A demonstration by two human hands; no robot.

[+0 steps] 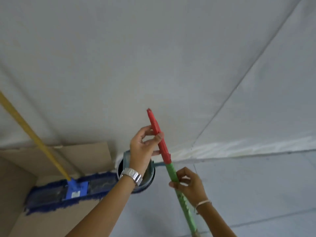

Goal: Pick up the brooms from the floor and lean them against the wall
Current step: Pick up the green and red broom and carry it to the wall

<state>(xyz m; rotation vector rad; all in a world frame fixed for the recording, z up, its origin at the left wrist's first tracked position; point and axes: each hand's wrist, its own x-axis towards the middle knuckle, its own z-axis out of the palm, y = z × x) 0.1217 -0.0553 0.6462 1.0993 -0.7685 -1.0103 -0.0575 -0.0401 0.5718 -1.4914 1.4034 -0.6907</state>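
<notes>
I hold a broom handle (172,170) upright in front of me with both hands, its top near the white wall (153,57) but, as far as I can see, not touching it. My left hand (143,149) is up on the red grip at the top of the handle, my thumb pressed on the near side and my fingers (146,132) curled loosely behind it, so they are closed on the grip, though lightly. A metal watch (131,175) sits on that wrist. My right hand (189,183) is lower, on the green part of the handle just under the red grip, fingers pinched around it; a thin pale bracelet (202,203) circles that wrist. The handle runs down and to the right out of the bottom of the view, so I cannot see the broom's head. To my left a blue dust mop (68,190) lies flat on a sheet of cardboard (51,218) at the foot of the wall, and its yellow pole (29,130) slants up to the left against the wall. Just beyond my left wrist stands a round dark bucket (148,178) on the floor (256,185), close to the wall and touching the end of the mop.
</notes>
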